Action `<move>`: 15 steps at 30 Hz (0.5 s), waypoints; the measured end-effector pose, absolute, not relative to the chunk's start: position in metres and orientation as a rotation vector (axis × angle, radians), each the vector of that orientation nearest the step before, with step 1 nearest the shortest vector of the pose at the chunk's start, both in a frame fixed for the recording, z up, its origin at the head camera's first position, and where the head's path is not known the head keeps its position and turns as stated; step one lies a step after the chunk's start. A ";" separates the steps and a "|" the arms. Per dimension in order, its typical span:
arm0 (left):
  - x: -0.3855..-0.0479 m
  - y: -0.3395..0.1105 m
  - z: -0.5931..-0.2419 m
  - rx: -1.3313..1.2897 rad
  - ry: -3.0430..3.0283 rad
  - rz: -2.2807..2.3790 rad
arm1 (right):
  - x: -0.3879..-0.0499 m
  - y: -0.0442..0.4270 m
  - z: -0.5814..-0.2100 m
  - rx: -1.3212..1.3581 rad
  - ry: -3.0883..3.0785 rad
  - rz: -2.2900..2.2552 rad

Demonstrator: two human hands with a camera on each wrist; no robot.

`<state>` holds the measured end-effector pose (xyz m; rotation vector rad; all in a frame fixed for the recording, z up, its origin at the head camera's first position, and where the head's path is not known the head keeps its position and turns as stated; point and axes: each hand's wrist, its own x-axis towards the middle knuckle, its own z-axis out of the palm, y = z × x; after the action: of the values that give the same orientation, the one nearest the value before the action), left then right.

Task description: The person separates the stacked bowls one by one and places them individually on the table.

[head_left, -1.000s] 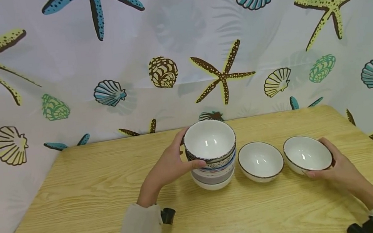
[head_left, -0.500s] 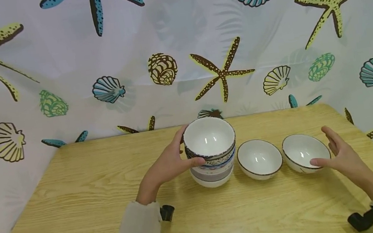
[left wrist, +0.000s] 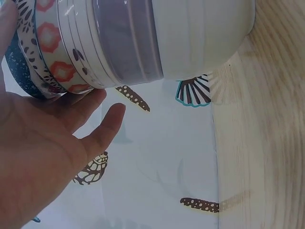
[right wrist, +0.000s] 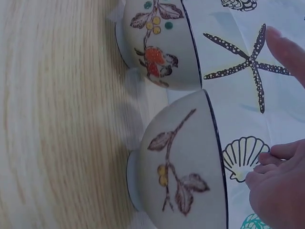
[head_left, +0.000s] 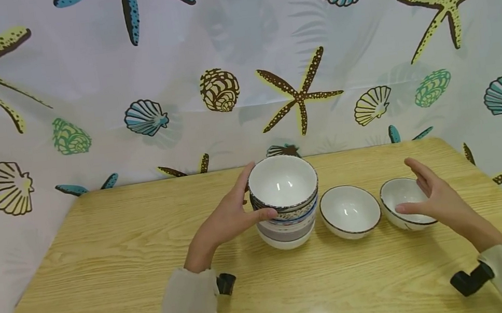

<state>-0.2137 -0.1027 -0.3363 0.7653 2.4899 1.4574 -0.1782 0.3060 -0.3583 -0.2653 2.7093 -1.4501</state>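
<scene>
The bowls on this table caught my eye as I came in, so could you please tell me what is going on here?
A person is handling bowls at a wooden table. Their left hand grips the upper part of a tall stack of bowls. Their right hand is open and holds nothing, just above the rightmost bowl. That one and the middle bowl are upright, side by side, to the right of the stack.

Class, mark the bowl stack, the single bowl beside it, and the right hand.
Bowl stack [head_left: 286, 199]: head view, inner wall at its top, towards the front.
Single bowl [head_left: 349, 210]: head view, its inside.
Right hand [head_left: 440, 203]: head view, near the thumb's base.
</scene>
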 end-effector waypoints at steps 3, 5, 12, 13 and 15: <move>-0.214 -0.101 -0.337 0.788 2.483 1.456 | -0.182 0.297 -0.355 -0.294 2.717 -1.442; -0.214 -0.101 -0.337 0.786 2.483 1.456 | -0.185 0.289 -0.353 -0.314 2.708 -1.447; -0.214 -0.100 -0.339 0.776 2.471 1.471 | -0.195 0.258 -0.342 -0.387 2.660 -1.468; -0.215 -0.100 -0.339 0.770 2.471 1.472 | -0.197 0.254 -0.341 -0.400 2.650 -1.471; -0.215 -0.100 -0.339 0.756 2.477 1.470 | -0.200 0.245 -0.340 -0.442 2.628 -1.483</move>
<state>-0.2150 -0.1005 -0.3393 0.7564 2.4765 1.4699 -0.1999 0.2454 -0.3399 -0.4418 2.6282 -1.4831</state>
